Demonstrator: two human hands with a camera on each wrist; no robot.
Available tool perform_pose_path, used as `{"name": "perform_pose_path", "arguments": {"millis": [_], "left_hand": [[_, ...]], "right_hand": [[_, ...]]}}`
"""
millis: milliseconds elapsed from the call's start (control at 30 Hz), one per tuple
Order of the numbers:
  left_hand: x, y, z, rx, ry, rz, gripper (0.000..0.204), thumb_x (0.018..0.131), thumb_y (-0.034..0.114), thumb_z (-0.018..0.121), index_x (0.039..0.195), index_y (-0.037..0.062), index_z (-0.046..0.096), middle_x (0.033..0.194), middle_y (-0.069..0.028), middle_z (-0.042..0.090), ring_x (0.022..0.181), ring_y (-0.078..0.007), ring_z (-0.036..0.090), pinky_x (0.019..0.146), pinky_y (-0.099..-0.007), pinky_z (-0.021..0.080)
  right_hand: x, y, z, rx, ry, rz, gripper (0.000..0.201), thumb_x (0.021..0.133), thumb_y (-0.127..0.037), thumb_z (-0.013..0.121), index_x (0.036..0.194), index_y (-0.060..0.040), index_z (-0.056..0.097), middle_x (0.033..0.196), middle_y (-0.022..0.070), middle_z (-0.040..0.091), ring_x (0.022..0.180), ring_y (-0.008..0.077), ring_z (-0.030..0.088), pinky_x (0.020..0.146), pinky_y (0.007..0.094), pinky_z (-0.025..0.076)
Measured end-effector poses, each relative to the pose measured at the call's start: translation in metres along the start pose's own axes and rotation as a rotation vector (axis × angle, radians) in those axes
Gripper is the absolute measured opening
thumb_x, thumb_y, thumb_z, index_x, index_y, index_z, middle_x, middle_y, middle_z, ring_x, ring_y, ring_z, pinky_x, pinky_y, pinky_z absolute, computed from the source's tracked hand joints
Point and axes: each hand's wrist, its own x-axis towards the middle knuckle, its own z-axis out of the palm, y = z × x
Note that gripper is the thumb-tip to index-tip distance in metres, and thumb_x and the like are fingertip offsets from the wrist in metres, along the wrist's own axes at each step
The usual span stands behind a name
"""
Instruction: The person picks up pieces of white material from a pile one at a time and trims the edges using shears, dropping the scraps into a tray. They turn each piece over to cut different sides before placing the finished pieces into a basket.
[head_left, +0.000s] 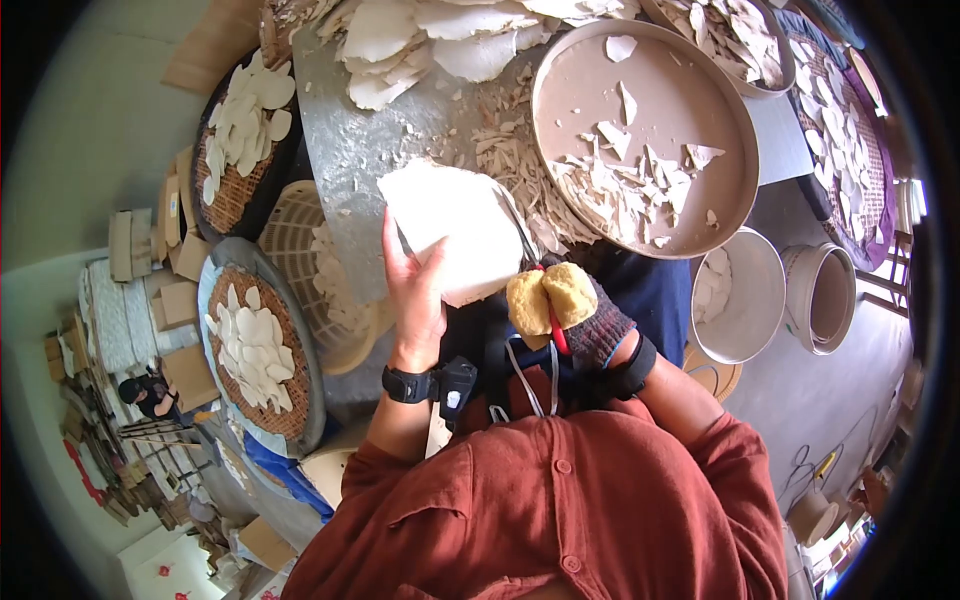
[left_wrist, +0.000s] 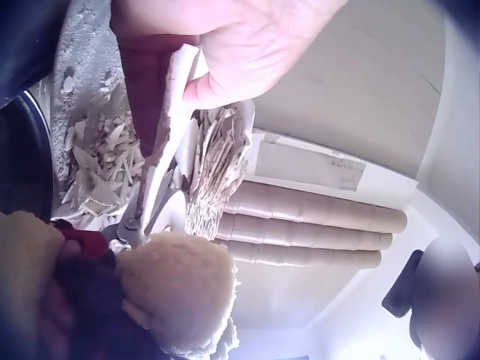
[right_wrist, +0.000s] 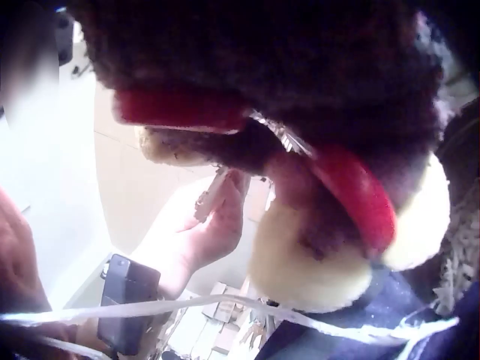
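My bare left hand grips a thin, flat white slice by its near left side, with the thumb on top. In the left wrist view the slice shows nearly edge-on. My right hand, in a dark knitted glove, holds shears by their red handles. Two yellow foam pads cover part of that hand. Along the right edge of the slice runs a dark shear blade; the pivot sits close to the slice's near corner. The right wrist view shows a spring between the handles.
Broken trimmings lie on the metal tabletop, beside a round tray with more fragments. Stacked slices stand at the back. White buckets are at the right; a basket and woven trays are at the left.
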Motion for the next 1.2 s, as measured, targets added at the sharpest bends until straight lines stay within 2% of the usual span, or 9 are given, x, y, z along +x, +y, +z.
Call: {"name": "perform_pose_path", "arguments": {"millis": [300,500,567,633,700,967,1067,1100,1200], "left_hand": [[0.004,-0.001,-0.004,-0.003,-0.004,0.041,0.072,0.084,-0.002,0.054,0.144,0.0054,0.015,0.133,-0.0140,0.043,0.115,-0.0206,0.049,0.096,-0.0343,0.043],[0.002,0.008,-0.004,0.016,-0.086,-0.051,0.069,0.086,-0.002,0.052,0.144,0.0054,0.016,0.133,-0.0136,0.043,0.115,-0.0201,0.049,0.095,-0.0333,0.043],[0.004,0.012,-0.002,0.015,-0.103,-0.084,0.068,0.086,-0.001,0.052,0.144,0.0055,0.017,0.133,-0.0132,0.043,0.115,-0.0197,0.049,0.095,-0.0330,0.043],[0.013,0.004,-0.005,0.087,-0.061,-0.010,0.066,0.086,-0.001,0.053,0.143,0.0050,0.019,0.133,-0.0125,0.043,0.115,-0.0192,0.049,0.095,-0.0329,0.043],[0.017,0.005,-0.006,0.097,-0.059,0.006,0.065,0.086,-0.001,0.053,0.143,0.0044,0.020,0.133,-0.0120,0.043,0.115,-0.0183,0.049,0.095,-0.0320,0.043],[0.027,0.012,-0.015,0.083,-0.212,-0.081,0.063,0.084,-0.002,0.055,0.140,0.0032,0.027,0.131,-0.0116,0.045,0.115,-0.0185,0.049,0.095,-0.0318,0.043],[0.031,0.011,-0.019,0.106,-0.213,-0.095,0.064,0.084,-0.002,0.056,0.140,0.0032,0.027,0.130,-0.0118,0.046,0.114,-0.0185,0.050,0.095,-0.0319,0.043],[0.031,0.013,-0.019,0.096,-0.230,-0.104,0.064,0.083,-0.002,0.057,0.140,0.0033,0.027,0.129,-0.0117,0.046,0.113,-0.0185,0.051,0.095,-0.0316,0.043],[0.031,0.019,-0.017,0.087,-0.281,-0.148,0.065,0.083,-0.002,0.057,0.140,0.0034,0.026,0.129,-0.0116,0.047,0.112,-0.0183,0.052,0.094,-0.0308,0.043]], "right_hand": [[0.000,0.003,0.003,0.435,-0.019,0.102,0.022,0.087,-0.016,0.060,0.104,-0.0018,0.057,0.099,0.0088,0.064,0.094,0.0166,0.062,0.085,0.0303,0.049],[0.002,-0.011,0.004,0.685,-0.097,0.011,0.023,0.089,-0.014,0.058,0.107,-0.0001,0.054,0.101,0.0094,0.063,0.097,0.0175,0.060,0.087,0.0308,0.048],[0.003,0.001,-0.006,0.393,-0.117,-0.033,0.022,0.090,-0.014,0.057,0.107,0.0006,0.054,0.102,0.0103,0.063,0.098,0.0184,0.060,0.088,0.0312,0.048],[0.002,0.000,-0.005,0.368,-0.127,-0.001,0.022,0.090,-0.013,0.056,0.107,0.0011,0.054,0.102,0.0110,0.063,0.099,0.0191,0.060,0.088,0.0312,0.048],[-0.003,-0.004,0.000,0.609,-0.128,0.107,0.023,0.090,-0.013,0.056,0.107,0.0013,0.054,0.103,0.0116,0.063,0.099,0.0194,0.060,0.089,0.0309,0.047],[0.001,-0.002,-0.004,0.258,-0.159,0.001,0.023,0.090,-0.016,0.055,0.108,-0.0005,0.054,0.105,0.0106,0.063,0.098,0.0172,0.061,0.088,0.0289,0.047],[-0.002,-0.005,0.001,0.428,-0.125,0.043,0.022,0.090,-0.014,0.055,0.108,-0.0006,0.054,0.106,0.0102,0.063,0.099,0.0164,0.060,0.089,0.0291,0.047],[-0.002,-0.005,-0.001,0.320,-0.139,0.038,0.022,0.090,-0.014,0.055,0.107,0.0004,0.054,0.106,0.0098,0.062,0.100,0.0163,0.059,0.090,0.0296,0.046],[0.002,-0.008,0.002,0.780,-0.174,0.069,0.020,0.090,-0.013,0.055,0.105,0.0003,0.054,0.105,0.0090,0.062,0.100,0.0165,0.059,0.090,0.0296,0.046]]}}
